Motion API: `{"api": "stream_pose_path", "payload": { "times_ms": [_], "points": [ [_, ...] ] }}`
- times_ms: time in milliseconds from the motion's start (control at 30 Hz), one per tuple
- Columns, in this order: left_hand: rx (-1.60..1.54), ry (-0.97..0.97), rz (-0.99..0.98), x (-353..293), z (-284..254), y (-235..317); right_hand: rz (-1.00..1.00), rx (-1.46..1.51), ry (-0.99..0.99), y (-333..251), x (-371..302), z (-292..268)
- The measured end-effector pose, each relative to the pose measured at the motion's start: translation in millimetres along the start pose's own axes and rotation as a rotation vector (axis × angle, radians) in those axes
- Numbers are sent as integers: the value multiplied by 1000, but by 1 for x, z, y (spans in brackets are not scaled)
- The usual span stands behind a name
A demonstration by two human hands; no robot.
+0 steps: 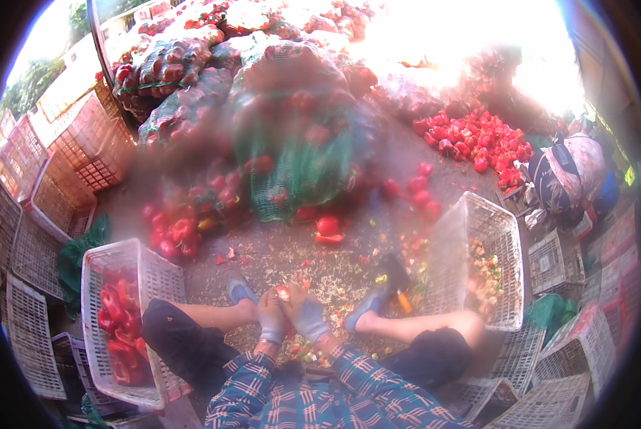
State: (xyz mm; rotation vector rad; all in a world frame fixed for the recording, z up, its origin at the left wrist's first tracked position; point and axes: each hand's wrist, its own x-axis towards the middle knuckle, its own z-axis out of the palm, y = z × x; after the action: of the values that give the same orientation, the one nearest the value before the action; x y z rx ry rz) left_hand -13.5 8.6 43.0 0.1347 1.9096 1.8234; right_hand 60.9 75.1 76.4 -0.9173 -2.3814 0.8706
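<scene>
Both hands, in pale grey gloves, come together low in the middle between my knees. My left hand [269, 318] is closed on a red bell pepper [283, 292], whose pale, cut-looking top shows between the fingers. Pressed against it from the other side is my right hand [305, 315], its fingers curled round the same pepper. Most of the pepper is hidden by the gloves. Beside my left knee, a white crate [113, 250] holds red pepper pieces [124, 325]. At the right, another white crate [510, 236] contains pale and greenish pepper scraps [483, 279].
A green mesh sack [292, 150] of peppers stands ahead, other full sacks behind it. Loose red peppers [179, 232] lie on the floor, with a larger heap [477, 139] farther right. An orange-handled tool [404, 302] lies by my right foot. A bent-over person [567, 171] is at the right.
</scene>
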Motion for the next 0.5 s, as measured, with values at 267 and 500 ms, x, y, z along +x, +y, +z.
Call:
{"api": "stream_pose_path", "payload": {
  "times_ms": [267,500],
  "points": [
    [-77,-41,49,22,-28,-29,368,552,-242,-14,13,-12],
    [-43,-158,-123,28,-25,-11,165,575,-354,13,20,-16]
  ]
}}
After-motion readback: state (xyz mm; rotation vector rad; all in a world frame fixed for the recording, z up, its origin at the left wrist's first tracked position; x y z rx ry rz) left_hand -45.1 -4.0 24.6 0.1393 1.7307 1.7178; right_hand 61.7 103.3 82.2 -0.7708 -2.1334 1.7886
